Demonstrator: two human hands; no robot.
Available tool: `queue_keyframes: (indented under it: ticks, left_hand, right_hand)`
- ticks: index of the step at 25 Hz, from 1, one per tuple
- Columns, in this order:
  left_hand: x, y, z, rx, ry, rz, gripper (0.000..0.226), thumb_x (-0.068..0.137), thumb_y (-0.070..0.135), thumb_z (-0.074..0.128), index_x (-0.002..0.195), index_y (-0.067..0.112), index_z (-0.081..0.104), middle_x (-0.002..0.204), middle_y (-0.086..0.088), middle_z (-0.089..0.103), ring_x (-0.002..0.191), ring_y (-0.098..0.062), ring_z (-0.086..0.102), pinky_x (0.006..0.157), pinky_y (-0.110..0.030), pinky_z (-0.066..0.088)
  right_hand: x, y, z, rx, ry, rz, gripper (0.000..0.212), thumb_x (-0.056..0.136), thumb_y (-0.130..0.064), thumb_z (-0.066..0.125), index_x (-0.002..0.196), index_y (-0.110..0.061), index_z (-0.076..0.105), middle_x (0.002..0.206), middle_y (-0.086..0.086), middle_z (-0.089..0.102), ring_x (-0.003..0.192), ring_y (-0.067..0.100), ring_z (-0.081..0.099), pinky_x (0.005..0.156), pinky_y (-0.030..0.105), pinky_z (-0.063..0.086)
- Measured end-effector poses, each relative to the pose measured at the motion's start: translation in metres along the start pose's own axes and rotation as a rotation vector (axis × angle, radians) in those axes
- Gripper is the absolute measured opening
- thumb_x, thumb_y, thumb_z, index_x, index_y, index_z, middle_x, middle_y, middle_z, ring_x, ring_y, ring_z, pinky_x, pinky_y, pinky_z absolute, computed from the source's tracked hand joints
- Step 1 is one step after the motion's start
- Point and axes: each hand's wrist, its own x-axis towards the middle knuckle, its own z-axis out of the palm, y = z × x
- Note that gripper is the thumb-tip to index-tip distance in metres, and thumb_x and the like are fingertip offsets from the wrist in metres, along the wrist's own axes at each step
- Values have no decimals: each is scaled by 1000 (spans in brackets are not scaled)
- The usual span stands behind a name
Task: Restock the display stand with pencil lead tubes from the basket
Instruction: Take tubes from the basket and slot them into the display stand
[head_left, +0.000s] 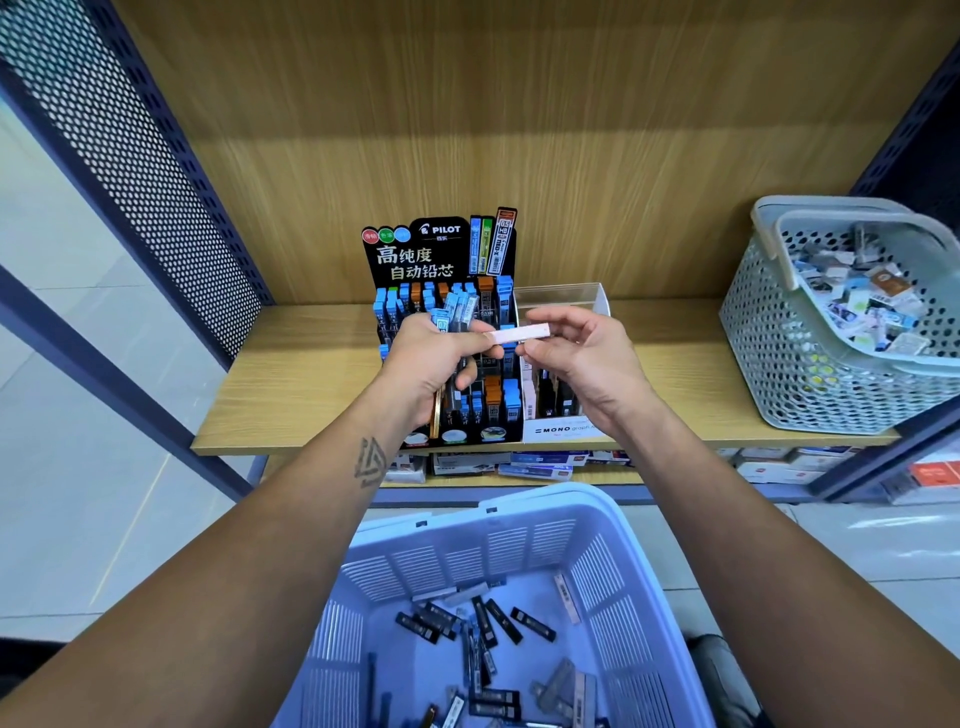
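While the left hand (431, 358) grips a bundle of blue-capped lead tubes (457, 312), the right hand (576, 353) pinches 1 pale pink tube (519, 332) above the black display stand (441, 260).

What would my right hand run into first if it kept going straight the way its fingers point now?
The right hand points left, holding a pale tube. Straight on, it would probably meet the left hand and its bundle of tubes first; depth is hard to judge.
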Motion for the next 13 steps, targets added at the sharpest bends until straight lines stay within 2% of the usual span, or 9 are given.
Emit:
queue_keyframes:
  ticks: [2, 4, 7, 10, 13]
  left_hand:
    - [1, 3, 1, -98, -4, -71, 29, 90, 0, 67, 114, -14, 58, 80, -22, 73, 37, -14, 38, 36, -20, 30]
    - [3, 8, 3, -168, -35, -179, 20, 91, 1, 66, 108, -10, 63, 76, -18, 70, 37, -10, 40, 32, -19, 29]
    - [4, 10, 4, -149, -125, -322, 11, 95, 7, 61, 99, -4, 63, 68, -9, 67, 35, -6, 39, 29, -15, 25]
    - [3, 7, 5, -113, -141, -349, 17, 94, 6, 62, 104, -7, 64, 75, -12, 70, 35, -7, 39, 30, -15, 24]
    - [3, 4, 4, -74, -123, -320, 21, 90, 6, 67, 106, -8, 68, 83, -15, 74, 39, -8, 41, 31, -15, 25]
  right_hand:
    - [1, 0, -2, -1, 11, -54, 33, 81, 13, 72, 112, 0, 68, 104, 23, 72, 90, 27, 73, 84, 30, 58]
    - [3, -3, -4, 14, -5, -82, 30, 83, 10, 72, 111, 0, 69, 104, 23, 72, 89, 26, 73, 82, 28, 58]
    - [7, -8, -6, -23, -18, -117, 21, 86, 3, 73, 106, 0, 72, 93, 18, 74, 83, 23, 71, 78, 25, 57]
    - [12, -10, -6, -115, 52, -126, 15, 85, -1, 75, 100, -3, 74, 83, 14, 73, 69, 16, 68, 70, 23, 56]
    - [15, -10, -8, -145, 67, -97, 14, 86, -1, 76, 99, -3, 73, 78, 12, 74, 68, 19, 70, 69, 26, 58]
